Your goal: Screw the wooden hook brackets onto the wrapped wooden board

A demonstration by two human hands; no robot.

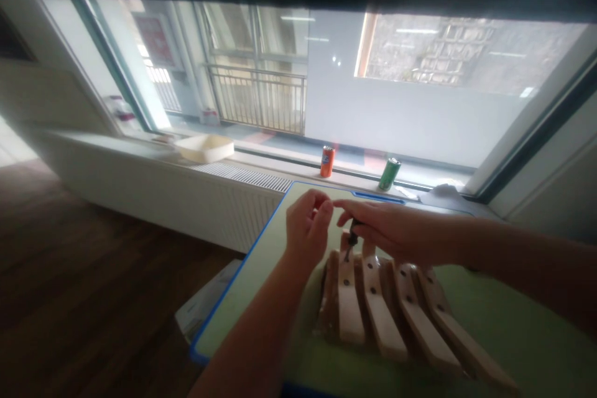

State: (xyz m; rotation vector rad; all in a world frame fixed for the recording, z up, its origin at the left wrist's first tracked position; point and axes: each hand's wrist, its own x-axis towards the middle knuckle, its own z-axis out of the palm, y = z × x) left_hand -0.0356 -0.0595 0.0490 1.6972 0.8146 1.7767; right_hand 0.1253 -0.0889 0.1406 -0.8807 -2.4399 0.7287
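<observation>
My left hand (308,227) is closed, thumb against curled fingers, above the left end of the wooden piece; whatever it may hold is hidden. From the right reaches my right hand (396,227), its fingers around the dark handle of a small screwdriver (353,237). The tool's thin shaft slants down to the top of the leftmost wooden slat (349,305). One right fingertip comes close to my left thumb. Several pale, bent slats with dark screw holes lie side by side across a brown wooden board (326,298).
The green table (261,298) has a blue edge. Behind it, an orange can (327,161) and a green can (389,174) stand on the windowsill, with a cream tray (205,150) farther left. Below the sill is a white radiator (219,211). A pale box-like object (205,301) sits beside the table.
</observation>
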